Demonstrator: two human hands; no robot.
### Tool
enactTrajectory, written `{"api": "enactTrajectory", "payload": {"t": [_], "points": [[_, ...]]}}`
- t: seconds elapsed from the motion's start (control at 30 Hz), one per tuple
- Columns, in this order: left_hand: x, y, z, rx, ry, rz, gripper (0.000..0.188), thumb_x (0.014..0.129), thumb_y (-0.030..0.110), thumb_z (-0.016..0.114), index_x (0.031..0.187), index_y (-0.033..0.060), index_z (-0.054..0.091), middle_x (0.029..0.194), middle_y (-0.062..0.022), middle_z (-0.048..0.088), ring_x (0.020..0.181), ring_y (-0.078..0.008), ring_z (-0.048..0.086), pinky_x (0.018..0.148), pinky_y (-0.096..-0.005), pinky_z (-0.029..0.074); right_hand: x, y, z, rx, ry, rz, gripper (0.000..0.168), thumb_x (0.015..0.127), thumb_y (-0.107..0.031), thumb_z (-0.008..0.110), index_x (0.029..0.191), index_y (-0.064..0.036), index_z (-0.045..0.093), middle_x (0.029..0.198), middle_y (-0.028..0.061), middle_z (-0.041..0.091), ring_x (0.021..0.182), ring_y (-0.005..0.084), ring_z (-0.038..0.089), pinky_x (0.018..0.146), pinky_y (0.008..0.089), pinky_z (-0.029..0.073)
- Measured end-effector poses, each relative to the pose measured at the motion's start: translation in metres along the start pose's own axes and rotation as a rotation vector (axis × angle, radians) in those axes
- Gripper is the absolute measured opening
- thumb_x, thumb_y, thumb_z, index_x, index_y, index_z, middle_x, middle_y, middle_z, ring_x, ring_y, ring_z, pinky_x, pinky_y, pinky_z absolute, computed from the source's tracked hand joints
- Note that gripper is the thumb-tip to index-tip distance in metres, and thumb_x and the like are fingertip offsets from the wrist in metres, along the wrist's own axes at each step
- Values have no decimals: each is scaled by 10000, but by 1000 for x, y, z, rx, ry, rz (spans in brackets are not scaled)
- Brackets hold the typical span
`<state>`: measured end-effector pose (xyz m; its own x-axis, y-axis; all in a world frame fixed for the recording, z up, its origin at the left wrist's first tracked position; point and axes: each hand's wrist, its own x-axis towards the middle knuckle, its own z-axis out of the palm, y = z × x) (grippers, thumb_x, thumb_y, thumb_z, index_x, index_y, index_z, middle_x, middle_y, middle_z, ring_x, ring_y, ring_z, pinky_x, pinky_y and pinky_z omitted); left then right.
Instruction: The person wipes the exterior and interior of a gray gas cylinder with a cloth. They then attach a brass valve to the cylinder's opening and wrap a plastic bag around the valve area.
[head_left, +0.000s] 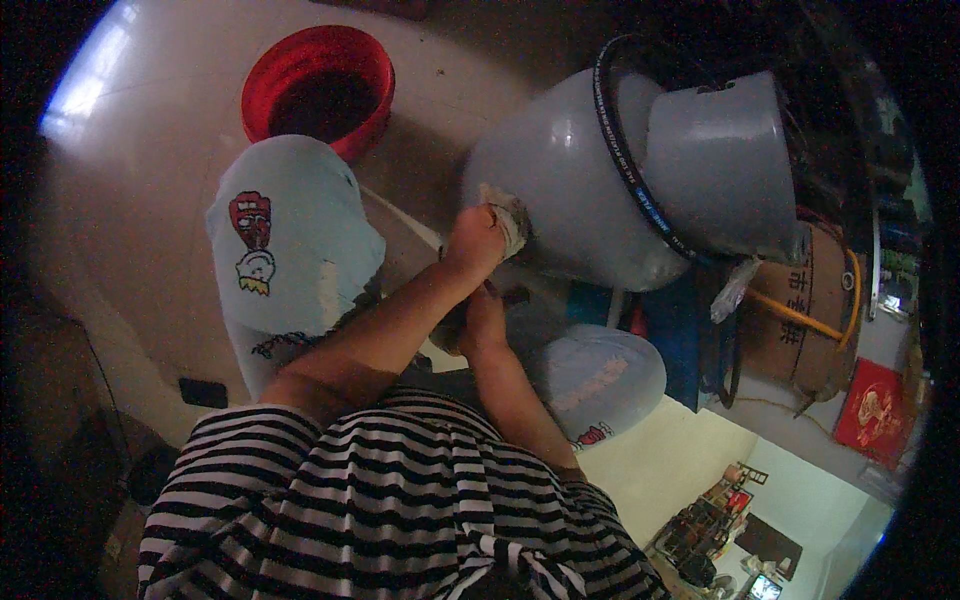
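Note:
A grey metal gas cylinder (555, 172) fills the space before me, its collar (720, 165) towards the right of the picture. My left hand (477, 238) grips a crumpled beige cloth (511, 219), which is against the cylinder's side. Just below the left wrist is my right hand (484, 322), its fingers curled. Shadow and the left forearm obscure what the right hand may hold. A black hose (626, 161) bearing writing loops around the cylinder near the collar.
A red plastic basin (319, 90) with dark contents stands on the tiled floor (172, 172) beyond my left knee. To the right are a cardboard box (787, 300), an orange hose (802, 315) and a red printed item (874, 412). A dark flat object (202, 392) lies at left.

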<state>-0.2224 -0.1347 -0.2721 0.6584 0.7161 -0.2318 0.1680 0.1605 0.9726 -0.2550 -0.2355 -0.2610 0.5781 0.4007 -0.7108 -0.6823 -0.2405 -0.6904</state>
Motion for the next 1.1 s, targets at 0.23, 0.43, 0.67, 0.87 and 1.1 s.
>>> {"api": "enactTrajectory", "payload": {"t": [0.23, 0.43, 0.67, 0.87, 1.1], "points": [[-15, 65, -12, 336, -76, 34, 165, 766, 143, 559, 797, -7, 621, 821, -261, 602, 803, -425, 592, 692, -465, 480, -14, -15, 9, 114, 14, 30, 361, 915, -240, 468, 1204, -25, 499, 1086, 116, 601, 976, 243, 587, 855, 343, 457], [5, 12, -7, 12, -68, -2, 219, 788, 193, 567, 824, -18, 616, 834, -255, 598, 816, -430, 582, 695, -457, 471, -2, -2, 0, -260, -67, -120, 372, 924, -260, 478, 1214, -29, 490, 1079, 108, 603, 959, 240, 587, 816, 372, 471], [-8, 53, -16, 322, -64, 143, 253, 790, 223, 574, 839, -22, 615, 839, -255, 599, 835, -432, 578, 705, -464, 468, -20, -17, 14, 70, 14, 9, 406, 921, -277, 478, 1228, -11, 468, 1104, 119, 591, 949, 235, 582, 801, 365, 464], [-1, 14, -12, 220, -71, 129, 230, 764, 202, 580, 819, -18, 615, 824, -264, 591, 824, -440, 569, 706, -469, 470, -19, -17, 16, 48, -52, -17, 426, 919, -294, 472, 1242, -17, 453, 1142, 111, 572, 982, 231, 569, 818, 369, 458], [-6, 37, -10, 383, -29, 163, 190, 750, 158, 559, 782, -23, 605, 791, -255, 592, 781, -444, 571, 683, -492, 465, -21, -17, 10, 9, -55, 24, 430, 905, -295, 505, 1248, -41, 456, 1168, 77, 553, 1023, 210, 538, 856, 374, 429]]}}
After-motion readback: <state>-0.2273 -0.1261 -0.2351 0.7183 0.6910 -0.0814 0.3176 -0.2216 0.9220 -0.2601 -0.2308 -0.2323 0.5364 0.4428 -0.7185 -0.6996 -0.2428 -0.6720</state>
